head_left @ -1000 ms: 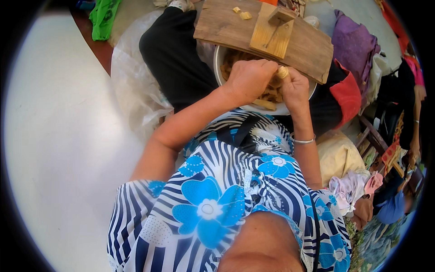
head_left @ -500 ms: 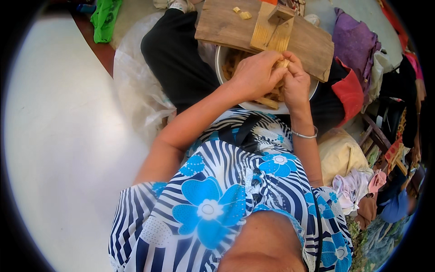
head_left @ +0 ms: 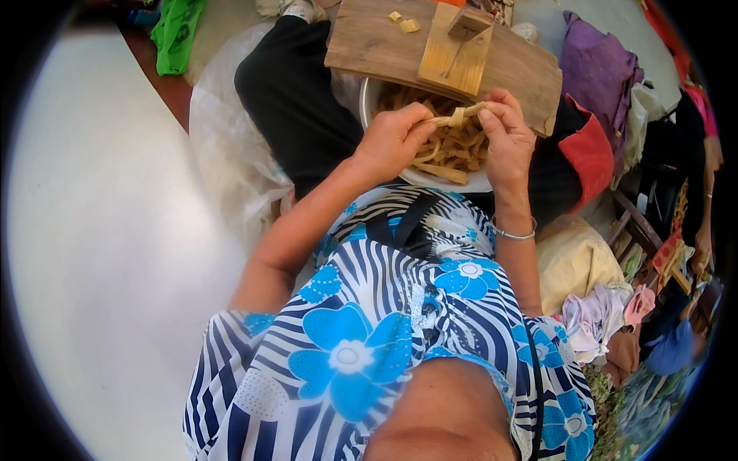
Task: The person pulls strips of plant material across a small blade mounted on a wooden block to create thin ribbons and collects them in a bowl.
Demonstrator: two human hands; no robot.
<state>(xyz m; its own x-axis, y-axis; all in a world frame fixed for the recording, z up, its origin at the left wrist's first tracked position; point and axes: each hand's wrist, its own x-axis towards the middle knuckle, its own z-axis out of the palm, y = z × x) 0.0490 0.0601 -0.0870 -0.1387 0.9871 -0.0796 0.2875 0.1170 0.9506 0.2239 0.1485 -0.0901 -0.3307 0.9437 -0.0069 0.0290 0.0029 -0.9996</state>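
A flat tan strip [head_left: 457, 118] with a knot in its middle stretches between my two hands, above a white bowl [head_left: 364, 105]. My left hand [head_left: 392, 144] pinches its left end, the fingers curled closed. On the other side my right hand [head_left: 510, 138], with a bangle at the wrist, grips the strip's right end between thumb and fingers. Beneath lie many similar tan strips [head_left: 453, 157], heaped in the bowl. What the strips are made of I cannot tell.
Across the bowl's far side lies a wooden board [head_left: 369, 38] with a small wooden block [head_left: 450, 65] and little tan pieces [head_left: 409, 26] on it. Clear plastic sheeting [head_left: 231, 146] is at left, purple cloth [head_left: 596, 69] and a beige bundle [head_left: 576, 257] at right. Another person's arm [head_left: 704, 223] shows far right.
My hands were close together over the bowl. Now they are apart, the left having moved left and down, and the knotted strip shows pulled out between them.
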